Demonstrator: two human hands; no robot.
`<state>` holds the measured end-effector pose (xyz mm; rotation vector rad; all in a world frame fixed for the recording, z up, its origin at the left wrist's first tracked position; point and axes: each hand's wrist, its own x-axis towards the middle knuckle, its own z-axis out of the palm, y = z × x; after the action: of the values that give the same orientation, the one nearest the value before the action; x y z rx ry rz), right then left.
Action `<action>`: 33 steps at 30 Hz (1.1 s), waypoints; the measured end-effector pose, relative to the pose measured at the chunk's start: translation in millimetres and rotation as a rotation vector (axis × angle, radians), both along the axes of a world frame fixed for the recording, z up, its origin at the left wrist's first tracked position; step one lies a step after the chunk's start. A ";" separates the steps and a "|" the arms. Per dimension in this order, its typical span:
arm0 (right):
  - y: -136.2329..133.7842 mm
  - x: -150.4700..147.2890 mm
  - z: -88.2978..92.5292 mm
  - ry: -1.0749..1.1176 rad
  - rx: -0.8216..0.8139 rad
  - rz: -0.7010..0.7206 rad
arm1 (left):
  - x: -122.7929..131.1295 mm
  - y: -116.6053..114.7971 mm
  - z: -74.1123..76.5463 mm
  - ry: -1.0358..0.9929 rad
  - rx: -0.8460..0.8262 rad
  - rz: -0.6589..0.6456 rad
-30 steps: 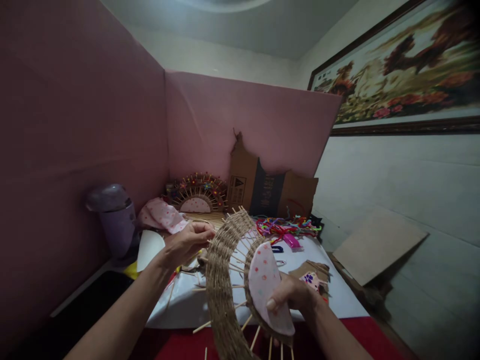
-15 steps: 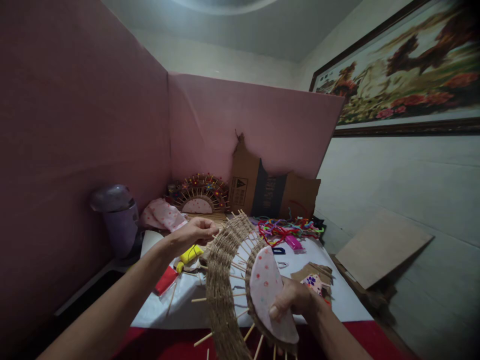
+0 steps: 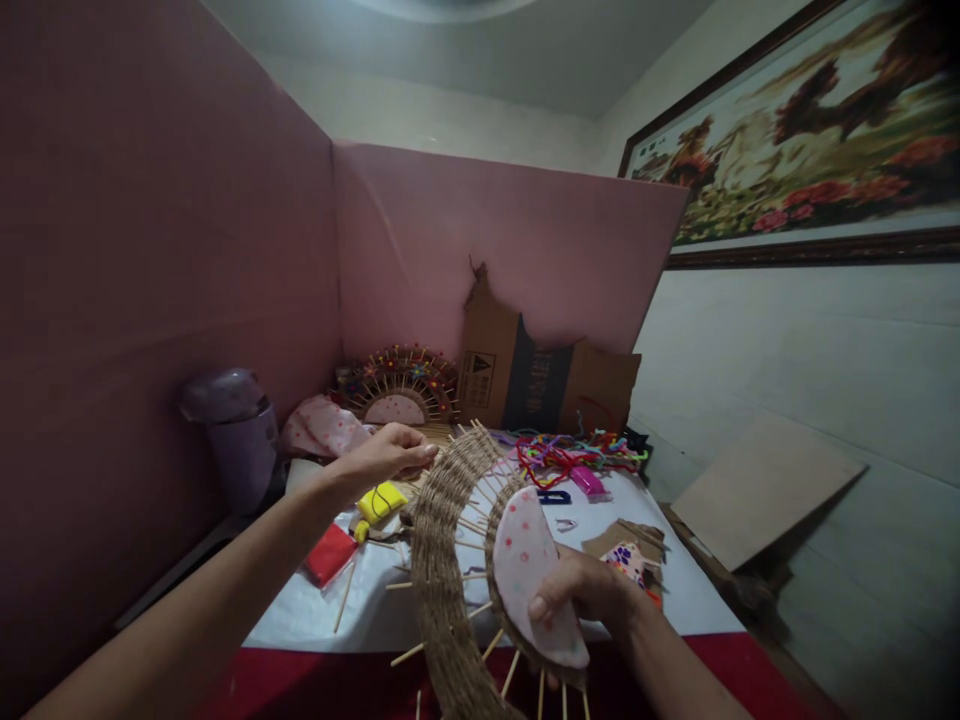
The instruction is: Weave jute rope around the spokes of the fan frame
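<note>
A fan-shaped woven piece (image 3: 442, 560) stands tilted in front of me, its brown twine band running across thin wooden sticks that radiate from a half-circle base (image 3: 525, 560). Pale cloth with red dots covers the base. My right hand (image 3: 589, 590) grips this base, thumb on the cloth face and fingers hidden behind. At the band's upper left outer edge, my left hand (image 3: 397, 452) is closed in a pinch on the end of a wooden stick; the fingertips partly hide it. A gap crossed by bare sticks separates the band from the base.
A finished-looking decorated fan (image 3: 397, 390) leans at the back beside torn cardboard (image 3: 487, 370). Colourful pipe cleaners (image 3: 555, 460), a pink packet (image 3: 589, 483), yellow packet (image 3: 381, 500) and red packet (image 3: 330, 553) lie on the white table cover (image 3: 292, 620). A lilac appliance (image 3: 240, 440) stands left.
The woven piece has shifted slightly left and tilted a little, carried by my right hand. My left hand has risen slightly and stays pinched at the band's outer edge.
</note>
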<state>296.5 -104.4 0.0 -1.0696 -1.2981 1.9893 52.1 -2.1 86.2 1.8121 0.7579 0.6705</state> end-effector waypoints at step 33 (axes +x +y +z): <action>3.1 1.9 0.3 -0.050 0.032 -0.037 | 15.2 8.2 41.1 0.472 0.821 0.118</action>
<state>298.4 -101.3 0.4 -1.1271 -1.3216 1.9200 67.3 6.2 127.4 2.7552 0.9875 0.6917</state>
